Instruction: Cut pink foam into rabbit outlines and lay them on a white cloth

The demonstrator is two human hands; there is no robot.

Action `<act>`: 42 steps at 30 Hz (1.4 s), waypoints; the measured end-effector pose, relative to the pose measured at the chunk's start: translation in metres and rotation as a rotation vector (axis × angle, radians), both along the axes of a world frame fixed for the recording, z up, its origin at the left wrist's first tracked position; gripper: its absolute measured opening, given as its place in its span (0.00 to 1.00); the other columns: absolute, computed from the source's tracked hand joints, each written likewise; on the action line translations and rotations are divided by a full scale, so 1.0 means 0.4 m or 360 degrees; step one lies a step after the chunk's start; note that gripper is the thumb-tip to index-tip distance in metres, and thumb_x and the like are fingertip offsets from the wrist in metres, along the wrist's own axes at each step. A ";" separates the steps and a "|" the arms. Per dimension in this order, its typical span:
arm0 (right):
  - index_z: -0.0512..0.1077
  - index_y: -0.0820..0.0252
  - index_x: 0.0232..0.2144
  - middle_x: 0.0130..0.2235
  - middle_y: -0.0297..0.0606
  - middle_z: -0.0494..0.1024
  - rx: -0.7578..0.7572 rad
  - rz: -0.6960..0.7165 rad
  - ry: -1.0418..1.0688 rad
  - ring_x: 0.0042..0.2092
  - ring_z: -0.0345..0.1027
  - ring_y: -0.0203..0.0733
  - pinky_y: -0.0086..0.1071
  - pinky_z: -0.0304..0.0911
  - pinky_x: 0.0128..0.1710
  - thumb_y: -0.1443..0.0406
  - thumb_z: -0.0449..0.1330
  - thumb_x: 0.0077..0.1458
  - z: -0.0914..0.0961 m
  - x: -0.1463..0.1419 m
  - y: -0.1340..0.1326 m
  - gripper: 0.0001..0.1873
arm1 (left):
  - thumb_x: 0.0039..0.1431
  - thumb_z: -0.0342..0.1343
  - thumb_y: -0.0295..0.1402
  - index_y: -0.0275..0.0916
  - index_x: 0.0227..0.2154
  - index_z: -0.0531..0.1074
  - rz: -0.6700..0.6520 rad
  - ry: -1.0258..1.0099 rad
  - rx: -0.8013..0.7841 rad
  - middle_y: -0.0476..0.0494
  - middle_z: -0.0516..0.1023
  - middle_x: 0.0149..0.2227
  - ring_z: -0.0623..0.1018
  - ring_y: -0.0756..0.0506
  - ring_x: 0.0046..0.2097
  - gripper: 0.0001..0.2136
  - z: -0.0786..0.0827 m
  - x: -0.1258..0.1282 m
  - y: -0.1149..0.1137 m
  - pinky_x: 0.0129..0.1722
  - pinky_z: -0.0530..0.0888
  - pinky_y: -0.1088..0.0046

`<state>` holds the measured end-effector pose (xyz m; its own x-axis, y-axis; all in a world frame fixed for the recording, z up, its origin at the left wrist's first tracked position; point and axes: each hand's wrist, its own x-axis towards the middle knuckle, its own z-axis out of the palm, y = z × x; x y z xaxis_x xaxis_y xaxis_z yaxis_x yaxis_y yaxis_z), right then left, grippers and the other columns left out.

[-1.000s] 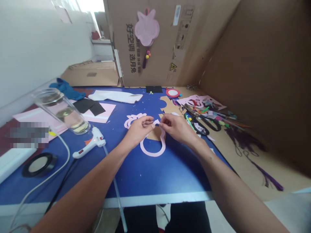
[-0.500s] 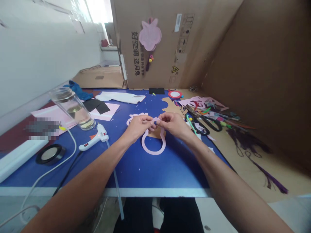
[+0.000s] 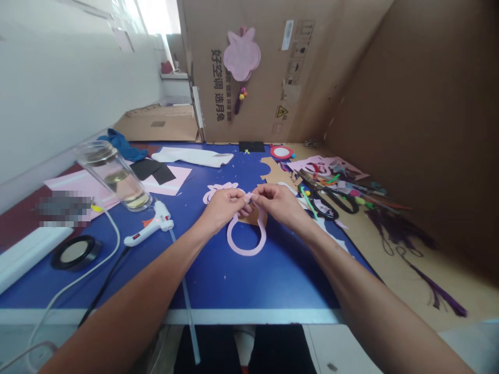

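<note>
Blue tabletop, pink paper loop, narrow end pointing away

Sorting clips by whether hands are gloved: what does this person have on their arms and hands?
Nothing shows on either limb. The left forearm and right forearm are bare, with no sleeves in view. The left hand and right hand wear no gloves, and no watch, bracelet, ring, tape or marking shows.

Pale pink cutout ring, deep blue table, white glue gun
</note>
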<state>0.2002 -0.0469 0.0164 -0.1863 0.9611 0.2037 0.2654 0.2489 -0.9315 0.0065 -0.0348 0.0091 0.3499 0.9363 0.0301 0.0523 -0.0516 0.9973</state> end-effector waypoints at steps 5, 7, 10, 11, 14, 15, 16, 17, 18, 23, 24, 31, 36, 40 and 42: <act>0.74 0.58 0.30 0.27 0.33 0.75 -0.0066 -0.0008 0.0070 0.28 0.64 0.38 0.33 0.61 0.31 0.54 0.67 0.54 -0.003 -0.001 -0.001 0.13 | 0.63 0.65 0.35 0.36 0.27 0.78 0.0029 0.0029 -0.0023 0.40 0.85 0.28 0.82 0.48 0.29 0.10 0.000 0.003 0.000 0.32 0.78 0.73; 0.75 0.57 0.31 0.27 0.32 0.74 -0.0091 -0.0028 0.0133 0.28 0.63 0.38 0.32 0.60 0.30 0.54 0.67 0.54 -0.005 0.002 0.002 0.13 | 0.64 0.63 0.33 0.36 0.28 0.78 0.0047 0.0024 -0.0051 0.40 0.85 0.28 0.82 0.48 0.28 0.10 0.003 0.004 0.000 0.32 0.78 0.73; 0.76 0.57 0.33 0.28 0.33 0.74 -0.0116 -0.0090 0.0202 0.27 0.61 0.36 0.32 0.57 0.28 0.52 0.66 0.54 -0.003 0.007 0.006 0.15 | 0.65 0.62 0.31 0.35 0.29 0.78 0.0082 0.0001 -0.0093 0.39 0.86 0.29 0.82 0.48 0.28 0.08 0.008 0.003 0.000 0.31 0.77 0.73; 0.77 0.58 0.33 0.29 0.34 0.75 -0.0116 -0.0112 0.0210 0.27 0.61 0.36 0.32 0.57 0.27 0.51 0.66 0.54 -0.002 0.008 0.006 0.16 | 0.65 0.62 0.30 0.35 0.30 0.78 0.0089 -0.0005 -0.0100 0.39 0.86 0.30 0.82 0.48 0.27 0.08 0.009 0.003 0.001 0.31 0.77 0.73; 0.78 0.58 0.35 0.32 0.35 0.77 -0.0093 -0.0110 0.0164 0.28 0.62 0.37 0.32 0.58 0.28 0.50 0.67 0.55 -0.001 0.012 0.007 0.18 | 0.65 0.64 0.32 0.36 0.30 0.78 0.0086 -0.0024 -0.0097 0.39 0.86 0.29 0.82 0.48 0.28 0.08 0.010 0.001 0.003 0.31 0.78 0.73; 0.78 0.58 0.35 0.32 0.36 0.78 -0.0084 -0.0080 0.0138 0.29 0.63 0.37 0.32 0.59 0.28 0.50 0.68 0.55 -0.003 0.013 0.008 0.18 | 0.64 0.65 0.33 0.36 0.29 0.78 0.0084 -0.0033 -0.0093 0.39 0.86 0.29 0.82 0.48 0.28 0.08 0.009 0.000 0.004 0.31 0.78 0.73; 0.78 0.58 0.34 0.31 0.35 0.78 -0.0076 -0.0049 0.0116 0.29 0.64 0.38 0.32 0.59 0.29 0.50 0.69 0.54 -0.005 0.013 0.009 0.17 | 0.64 0.66 0.34 0.36 0.30 0.78 0.0085 -0.0042 -0.0093 0.40 0.86 0.29 0.82 0.48 0.28 0.09 0.008 -0.001 0.005 0.31 0.78 0.73; 0.78 0.58 0.33 0.30 0.35 0.77 -0.0072 -0.0024 0.0103 0.30 0.65 0.38 0.32 0.60 0.29 0.50 0.70 0.53 -0.008 0.014 0.011 0.17 | 0.63 0.67 0.35 0.36 0.30 0.78 0.0088 -0.0052 -0.0099 0.40 0.85 0.29 0.82 0.48 0.28 0.09 0.007 -0.001 0.006 0.31 0.77 0.73; 0.77 0.58 0.32 0.30 0.35 0.77 -0.0069 -0.0017 0.0100 0.29 0.65 0.38 0.33 0.60 0.29 0.51 0.70 0.52 -0.012 0.014 0.012 0.17 | 0.63 0.67 0.36 0.36 0.30 0.78 0.0089 -0.0059 -0.0107 0.39 0.86 0.29 0.82 0.48 0.28 0.09 0.006 -0.002 0.007 0.30 0.77 0.73; 0.77 0.58 0.30 0.28 0.34 0.76 -0.0017 -0.0172 0.0161 0.28 0.63 0.36 0.32 0.59 0.29 0.51 0.71 0.51 -0.013 0.017 0.017 0.17 | 0.62 0.68 0.37 0.36 0.32 0.78 0.0100 -0.0052 -0.0147 0.38 0.86 0.29 0.83 0.47 0.28 0.10 0.003 -0.006 0.013 0.30 0.78 0.73; 0.77 0.58 0.31 0.28 0.34 0.76 -0.0021 -0.0185 0.0175 0.28 0.62 0.36 0.32 0.58 0.28 0.51 0.71 0.51 -0.010 0.018 0.016 0.18 | 0.61 0.69 0.38 0.36 0.32 0.79 0.0106 -0.0054 -0.0144 0.39 0.86 0.29 0.83 0.46 0.28 0.10 0.003 -0.007 0.014 0.30 0.78 0.72; 0.77 0.58 0.30 0.28 0.34 0.77 -0.0087 -0.0134 0.0080 0.27 0.61 0.35 0.32 0.57 0.28 0.51 0.71 0.51 -0.007 0.017 0.014 0.17 | 0.59 0.71 0.40 0.36 0.34 0.80 0.0199 -0.0117 -0.0075 0.38 0.86 0.31 0.84 0.46 0.30 0.12 0.002 -0.012 0.018 0.35 0.81 0.71; 0.76 0.58 0.30 0.28 0.34 0.77 -0.0024 -0.0228 0.0106 0.28 0.62 0.37 0.32 0.58 0.28 0.51 0.70 0.51 -0.007 0.023 0.018 0.17 | 0.60 0.70 0.39 0.35 0.34 0.80 0.0171 -0.0085 -0.0127 0.37 0.87 0.32 0.83 0.48 0.29 0.11 -0.005 -0.012 0.021 0.33 0.80 0.72; 0.77 0.59 0.33 0.29 0.35 0.77 -0.0018 -0.0257 0.0149 0.27 0.61 0.35 0.32 0.57 0.27 0.48 0.70 0.52 0.004 0.031 0.015 0.20 | 0.61 0.70 0.38 0.35 0.32 0.80 0.0154 -0.0073 -0.0087 0.37 0.87 0.32 0.83 0.47 0.29 0.11 -0.007 -0.014 0.023 0.33 0.80 0.71; 0.76 0.59 0.33 0.29 0.34 0.77 -0.0041 -0.0219 0.0151 0.26 0.61 0.35 0.31 0.56 0.26 0.47 0.71 0.52 0.005 0.032 0.015 0.21 | 0.61 0.70 0.38 0.35 0.33 0.80 0.0179 -0.0092 -0.0072 0.37 0.86 0.32 0.84 0.47 0.30 0.11 -0.007 -0.016 0.024 0.34 0.80 0.71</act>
